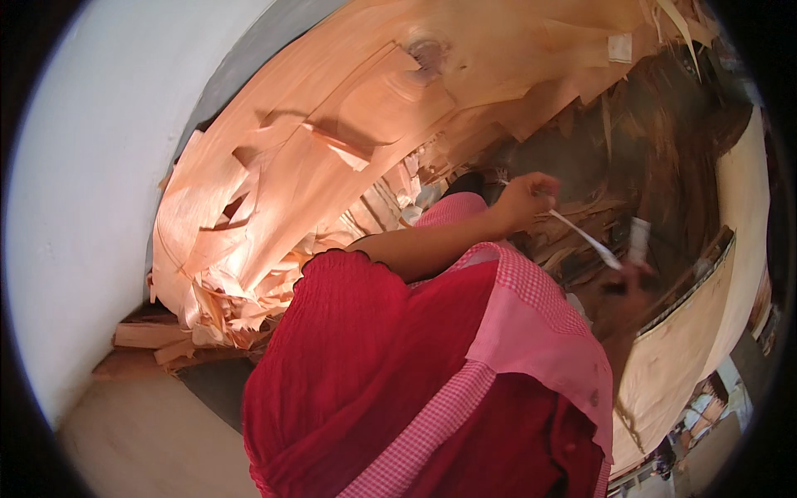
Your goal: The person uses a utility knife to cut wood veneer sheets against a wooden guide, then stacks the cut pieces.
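Observation:
A narrow white strip (585, 236) runs taut between my two hands, above a bed of brown wood veneer scraps. Closed fingers of my left hand (527, 202) pinch its upper left end. At its lower right end is my right hand (635, 280), smeared by motion and in shadow; the strip runs into its fingers. Just above that hand shows a pale, blurred, tube-like piece (639, 238); whether the hand holds it too I cannot make out.
Large thin wood veneer sheets (357, 124) with torn edges curve from the left across the far side. Another pale sheet (689, 349) stands along the right. Broken veneer pieces (220, 319) lie at the left, beside a white wall (91, 183).

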`<act>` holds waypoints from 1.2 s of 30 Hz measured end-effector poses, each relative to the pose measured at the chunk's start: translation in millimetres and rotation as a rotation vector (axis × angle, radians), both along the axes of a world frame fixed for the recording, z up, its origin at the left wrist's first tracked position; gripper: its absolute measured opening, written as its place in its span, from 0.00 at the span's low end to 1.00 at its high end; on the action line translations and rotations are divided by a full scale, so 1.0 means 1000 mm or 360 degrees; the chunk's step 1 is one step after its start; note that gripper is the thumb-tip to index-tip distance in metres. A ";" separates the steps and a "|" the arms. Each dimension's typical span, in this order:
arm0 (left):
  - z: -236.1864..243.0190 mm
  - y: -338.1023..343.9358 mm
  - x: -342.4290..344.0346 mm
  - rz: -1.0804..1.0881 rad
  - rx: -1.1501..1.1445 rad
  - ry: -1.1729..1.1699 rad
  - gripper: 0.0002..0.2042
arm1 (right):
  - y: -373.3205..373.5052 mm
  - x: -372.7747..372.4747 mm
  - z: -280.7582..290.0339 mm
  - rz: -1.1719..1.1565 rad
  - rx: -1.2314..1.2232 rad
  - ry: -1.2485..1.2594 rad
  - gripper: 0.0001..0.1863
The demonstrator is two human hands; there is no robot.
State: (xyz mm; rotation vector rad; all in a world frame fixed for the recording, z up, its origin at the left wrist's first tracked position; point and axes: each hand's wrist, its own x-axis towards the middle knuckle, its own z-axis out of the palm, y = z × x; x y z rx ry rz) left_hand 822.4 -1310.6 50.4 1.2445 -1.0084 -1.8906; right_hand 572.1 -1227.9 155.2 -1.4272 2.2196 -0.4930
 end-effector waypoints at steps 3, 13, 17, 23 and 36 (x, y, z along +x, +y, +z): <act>-0.042 0.008 0.067 0.0023 -0.0212 -0.0319 0.13 | 0.053 -0.170 0.032 -0.0468 -0.0675 -0.0377 0.12; -0.166 0.073 0.425 0.0264 0.0084 -0.2768 0.26 | 0.219 -0.367 0.103 -0.1368 -0.0227 0.0956 0.13; -0.155 0.079 0.443 0.0315 0.0189 -0.3145 0.28 | 0.201 -0.363 0.086 -0.1380 -0.0072 0.1016 0.13; -0.177 0.106 0.460 0.0105 -0.0209 -0.3595 0.15 | 0.195 -0.376 0.055 -0.1380 0.0011 0.0953 0.15; 0.205 -0.051 0.351 -0.0167 -0.0527 -0.1099 0.13 | 0.208 -0.311 -0.062 -0.1262 0.0005 0.0323 0.22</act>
